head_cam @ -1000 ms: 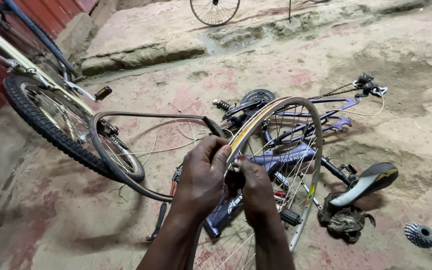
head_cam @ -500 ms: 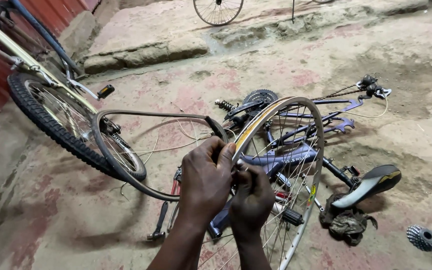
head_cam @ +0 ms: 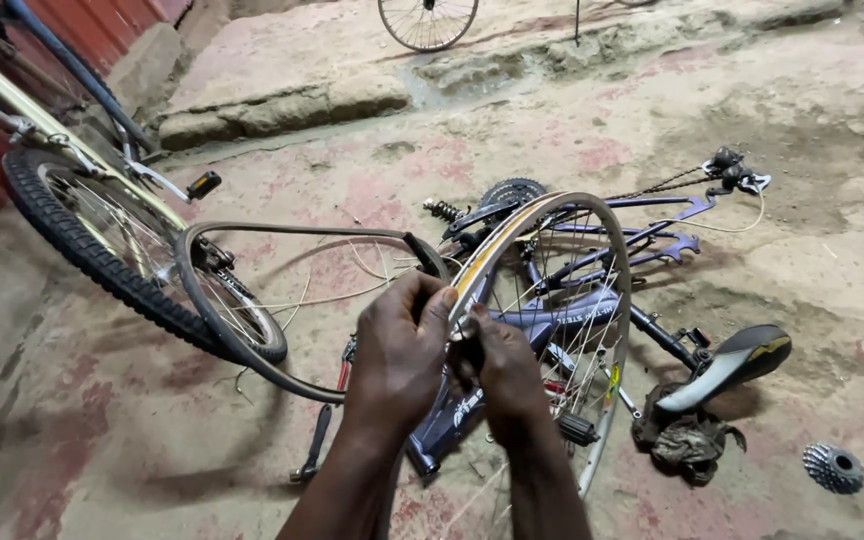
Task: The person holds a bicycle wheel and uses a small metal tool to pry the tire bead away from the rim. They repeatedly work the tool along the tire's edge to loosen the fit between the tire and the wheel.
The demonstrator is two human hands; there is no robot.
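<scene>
I see my left hand (head_cam: 402,350) and right hand (head_cam: 507,365) side by side, fingers closed on the rim (head_cam: 552,215) of a bare wheel. The rim rises just above my fingertips. A loose tube (head_cam: 252,300) loops left of the fingers. Behind them, a purple frame (head_cam: 592,300) lies on the floor (head_cam: 102,460).

The head camera looks steeply down, close over a bare wheel rim (head_cam: 552,300).
</scene>
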